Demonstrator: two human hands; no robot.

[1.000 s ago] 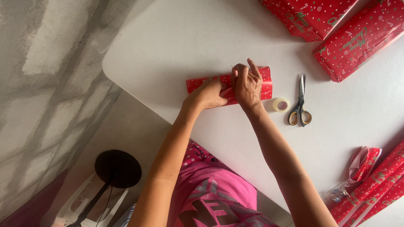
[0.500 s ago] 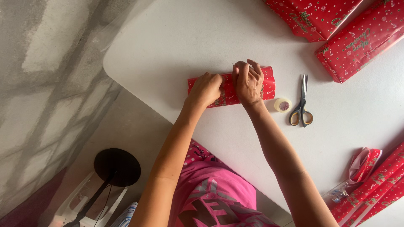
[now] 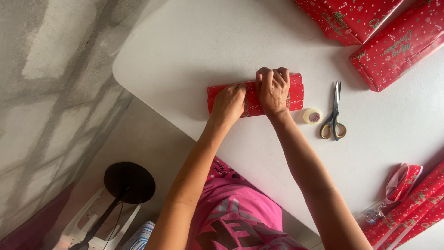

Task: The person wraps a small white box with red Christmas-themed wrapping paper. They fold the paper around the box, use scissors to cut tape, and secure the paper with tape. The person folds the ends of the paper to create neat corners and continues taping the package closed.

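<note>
The left hand (image 3: 229, 104) had slid up from the near edge onto the top of the small red parcel (image 3: 252, 95) in the middle of the white table (image 3: 194, 51). It lay flat, fingers together. The right hand (image 3: 273, 90), previously with one finger raised, had curled all fingers down on the paper, so the flap looked pinned for the tape roll (image 3: 313, 115) beside the scissors (image 3: 334, 113).

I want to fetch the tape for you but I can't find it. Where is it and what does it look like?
Look at the white table, then at the small red parcel under both hands. Just right of that parcel, beside the scissors, lies the tape. It is the only small round, pale ring there; everything else nearby is red paper or metal blades.
</note>
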